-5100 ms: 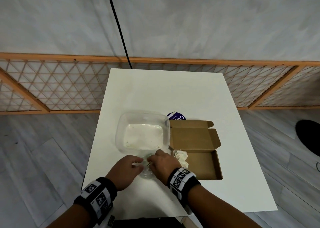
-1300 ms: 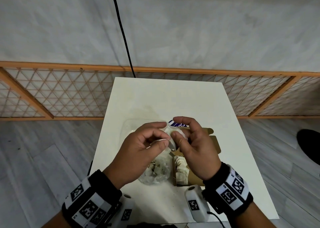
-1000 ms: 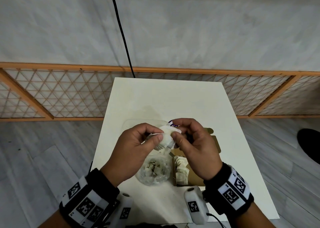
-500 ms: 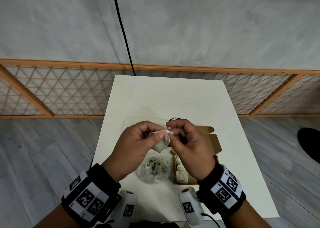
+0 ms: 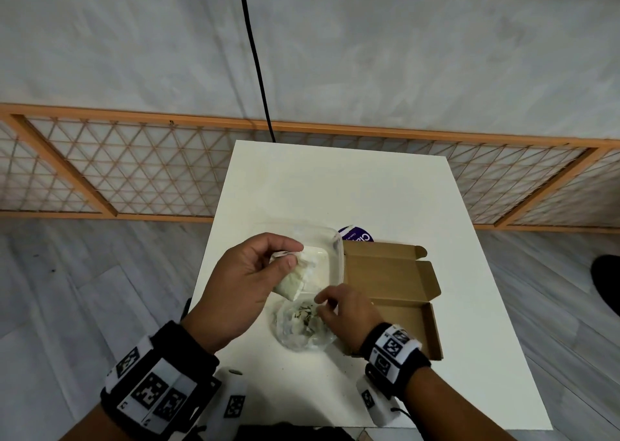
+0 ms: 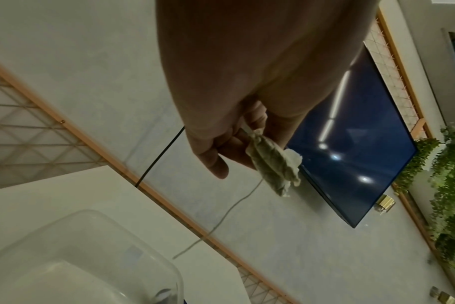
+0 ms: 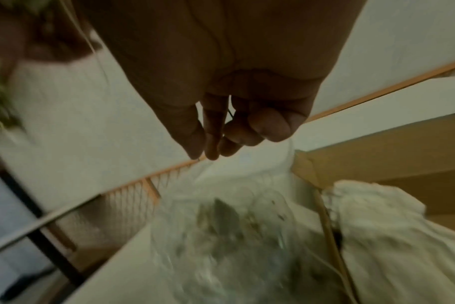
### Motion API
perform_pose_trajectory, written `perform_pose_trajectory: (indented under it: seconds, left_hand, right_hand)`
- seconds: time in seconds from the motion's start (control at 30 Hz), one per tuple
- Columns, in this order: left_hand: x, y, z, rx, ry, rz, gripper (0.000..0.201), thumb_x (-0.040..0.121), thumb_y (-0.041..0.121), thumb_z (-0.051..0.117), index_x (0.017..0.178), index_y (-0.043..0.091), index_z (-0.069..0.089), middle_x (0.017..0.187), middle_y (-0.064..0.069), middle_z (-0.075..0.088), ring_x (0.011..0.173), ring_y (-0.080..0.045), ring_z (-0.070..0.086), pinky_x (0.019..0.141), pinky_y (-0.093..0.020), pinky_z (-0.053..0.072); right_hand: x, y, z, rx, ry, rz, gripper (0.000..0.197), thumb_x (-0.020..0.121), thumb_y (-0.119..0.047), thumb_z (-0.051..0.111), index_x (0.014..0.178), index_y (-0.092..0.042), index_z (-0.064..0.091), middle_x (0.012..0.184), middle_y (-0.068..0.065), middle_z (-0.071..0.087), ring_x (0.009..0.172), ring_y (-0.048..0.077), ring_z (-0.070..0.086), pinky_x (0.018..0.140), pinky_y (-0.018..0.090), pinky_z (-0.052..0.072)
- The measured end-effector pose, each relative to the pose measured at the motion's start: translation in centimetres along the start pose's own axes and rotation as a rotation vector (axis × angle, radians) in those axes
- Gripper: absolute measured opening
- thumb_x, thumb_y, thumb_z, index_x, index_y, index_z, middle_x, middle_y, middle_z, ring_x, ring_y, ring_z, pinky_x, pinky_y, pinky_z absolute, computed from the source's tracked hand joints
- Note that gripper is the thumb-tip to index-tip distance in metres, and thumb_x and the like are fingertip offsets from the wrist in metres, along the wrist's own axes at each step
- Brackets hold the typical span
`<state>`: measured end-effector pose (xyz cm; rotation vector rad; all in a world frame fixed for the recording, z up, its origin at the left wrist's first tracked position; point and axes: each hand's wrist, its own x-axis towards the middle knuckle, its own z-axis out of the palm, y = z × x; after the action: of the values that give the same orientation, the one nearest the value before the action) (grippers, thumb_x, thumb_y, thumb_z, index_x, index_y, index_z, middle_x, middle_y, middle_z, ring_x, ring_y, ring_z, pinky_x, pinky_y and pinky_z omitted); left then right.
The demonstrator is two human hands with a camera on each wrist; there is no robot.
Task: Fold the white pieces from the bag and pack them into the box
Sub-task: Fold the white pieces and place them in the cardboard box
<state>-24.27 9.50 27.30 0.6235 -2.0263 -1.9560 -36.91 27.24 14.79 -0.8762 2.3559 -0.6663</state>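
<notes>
Pinching the folded white piece point(image 5: 292, 281) in your left hand point(image 5: 240, 284) above the clear tub point(image 5: 330, 256), keep the fold tight while you carry it right to the cardboard box point(image 5: 406, 309), beside the pieces packed there. Your right hand point(image 5: 345, 313), fingertips drawn together on nothing I can make out, hovers over the clear bag point(image 5: 302, 330) on the tabletop point(image 5: 335, 189): steady it

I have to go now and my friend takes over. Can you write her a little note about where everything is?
Left hand pinches one white piece, lifted above the clear tub.
Right hand reaches down at the plastic bag on the table; whether it holds anything is unclear.
Done: some white pieces already lie in the cardboard box.
Left: pack the held piece, then fold and pack the bag's remaining ones.
</notes>
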Motion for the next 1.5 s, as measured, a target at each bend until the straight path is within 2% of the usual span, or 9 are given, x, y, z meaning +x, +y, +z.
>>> perform_pose_trajectory:
  seconds: [0.23, 0.37, 0.47, 0.63, 0.77, 0.87, 0.97, 1.13, 1.5]
  left_hand:
    - [-0.3, -0.4, -0.5, 0.033, -0.006, -0.012, 0.026, 0.098, 0.009, 0.067, 0.097, 0.032, 0.078, 0.103, -0.029, 0.068, 0.098, -0.046, 0.061, 0.081, -0.037, 0.055]
    - [-0.3, -0.4, -0.6, 0.031, 0.004, -0.024, 0.024, 0.098, 0.007, 0.067, 0.097, 0.028, 0.079, 0.102, -0.026, 0.07, 0.09, -0.036, 0.067, 0.073, -0.024, 0.057]
    - [-0.2, -0.5, -0.7, 0.043, 0.016, -0.035, 0.023, 0.098, 0.008, 0.067, 0.097, 0.028, 0.078, 0.101, -0.026, 0.07, 0.09, -0.036, 0.068, 0.072, -0.021, 0.056]
    - [-0.5, -0.9, -0.9, 0.079, -0.005, -0.054, 0.022, 0.098, 0.011, 0.067, 0.098, 0.031, 0.078, 0.102, -0.021, 0.071, 0.097, -0.042, 0.063, 0.083, -0.043, 0.058]
    - [-1.0, -0.8, -0.9, 0.101, -0.082, -0.054, 0.027, 0.097, 0.005, 0.067, 0.092, 0.029, 0.078, 0.085, 0.01, 0.075, 0.074, -0.017, 0.062, 0.068, -0.019, 0.052]
    - [-1.3, -0.5, -0.4, 0.092, -0.221, -0.053, 0.012, 0.092, 0.018, 0.071, 0.097, 0.027, 0.077, 0.12, 0.018, 0.073, 0.091, -0.039, 0.06, 0.082, -0.041, 0.056]
    - [-1.6, 0.3, 0.3, 0.023, -0.309, -0.043, 0.013, 0.088, 0.022, 0.07, 0.098, 0.023, 0.078, 0.138, 0.016, 0.065, 0.115, -0.034, 0.065, 0.102, -0.056, 0.051]
    - [-1.0, 1.8, 1.7, -0.101, -0.322, -0.028, 0.014, 0.097, 0.001, 0.067, 0.1, 0.01, 0.076, 0.131, 0.005, 0.071, 0.104, -0.026, 0.07, 0.083, -0.03, 0.058]
    - [0.8, 3.6, 3.3, -0.062, -0.113, 0.018, 0.015, 0.096, 0.005, 0.068, 0.102, 0.014, 0.079, 0.097, -0.007, 0.081, 0.09, -0.026, 0.076, 0.079, -0.025, 0.06]
  right_hand:
    - [1.8, 1.7, 5.0, -0.219, -0.099, 0.069, 0.035, 0.086, -0.046, 0.062, 0.116, -0.028, 0.065, 0.123, 0.003, 0.053, 0.115, 0.025, 0.056, 0.094, 0.034, 0.05]
    - [2.1, 2.2, 5.2, -0.189, -0.105, 0.076, 0.024, 0.097, -0.03, 0.052, 0.114, -0.021, 0.066, 0.119, 0.007, 0.062, 0.109, 0.027, 0.061, 0.091, 0.036, 0.052]
    - [1.3, 2.1, 3.7, -0.004, -0.034, 0.116, 0.018, 0.099, -0.026, 0.051, 0.112, -0.024, 0.064, 0.099, -0.002, 0.069, 0.089, 0.017, 0.065, 0.079, 0.03, 0.053]
    - [-1.4, 0.5, -1.2, 0.516, 0.058, 0.078, 0.034, 0.1, -0.014, 0.057, 0.126, -0.036, 0.057, 0.076, -0.002, 0.068, 0.065, 0.011, 0.067, 0.062, 0.028, 0.054]
    - [-3.5, -2.2, -5.9, 0.835, 0.133, -0.033, 0.032, 0.101, 0.002, 0.053, 0.118, -0.024, 0.059, 0.071, 0.018, 0.055, 0.059, 0.015, 0.062, 0.053, 0.028, 0.044]
    - [-4.9, -4.1, -8.4, 0.99, 0.191, -0.123, 0.028, 0.099, 0.011, 0.05, 0.114, -0.011, 0.056, 0.079, 0.019, 0.054, 0.065, 0.026, 0.057, 0.054, 0.023, 0.047]
    - [-5.7, -5.5, -9.8, 1.058, 0.217, -0.211, 0.035, 0.097, 0.016, 0.05, 0.123, -0.008, 0.054, 0.093, 0.022, 0.061, 0.069, 0.024, 0.057, 0.061, 0.028, 0.054]
    - [-5.9, -6.8, -10.2, 1.114, 0.254, -0.267, 0.038, 0.095, 0.013, 0.057, 0.128, -0.005, 0.055, 0.109, 0.018, 0.063, 0.079, 0.025, 0.069, 0.071, 0.032, 0.06]
    - [-6.0, -7.7, -9.5, 1.149, 0.23, -0.303, 0.024, 0.088, -0.008, 0.071, 0.108, -0.002, 0.059, 0.096, 0.009, 0.066, 0.089, 0.027, 0.065, 0.086, 0.05, 0.056]
